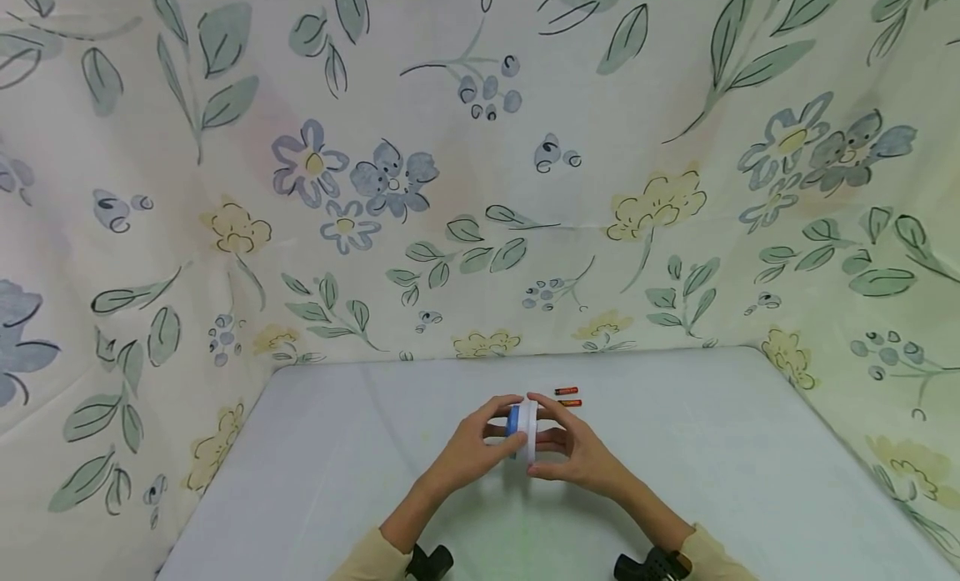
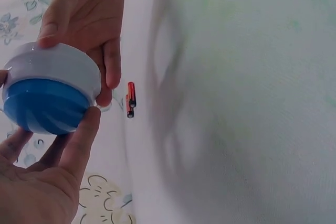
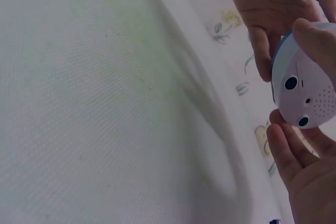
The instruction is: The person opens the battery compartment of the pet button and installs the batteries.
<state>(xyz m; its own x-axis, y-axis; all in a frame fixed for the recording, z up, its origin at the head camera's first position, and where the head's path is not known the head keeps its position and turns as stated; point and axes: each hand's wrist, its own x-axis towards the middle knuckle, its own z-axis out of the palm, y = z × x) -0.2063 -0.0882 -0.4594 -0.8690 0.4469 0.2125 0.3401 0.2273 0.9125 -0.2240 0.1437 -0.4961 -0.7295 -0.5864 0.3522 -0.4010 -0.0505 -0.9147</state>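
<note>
A round device with a white half and a blue domed half (image 1: 527, 431) is held up between both hands, above the table. My left hand (image 1: 476, 448) grips it on the blue side, fingertips spread round the dome (image 2: 47, 108) in the left wrist view. My right hand (image 1: 581, 460) holds the white side, thumb and fingers at its rim. In the right wrist view the white face (image 3: 315, 85) shows dark round recesses and a patch of small holes. Just beyond the hands, two red-orange batteries with black ends (image 1: 567, 391) lie side by side on the table.
A white cloth covers the table (image 1: 337, 448), whose far edge meets a hanging floral curtain (image 1: 480, 164). Black wrist cameras (image 1: 430, 562) are strapped to both wrists, below cream sleeves.
</note>
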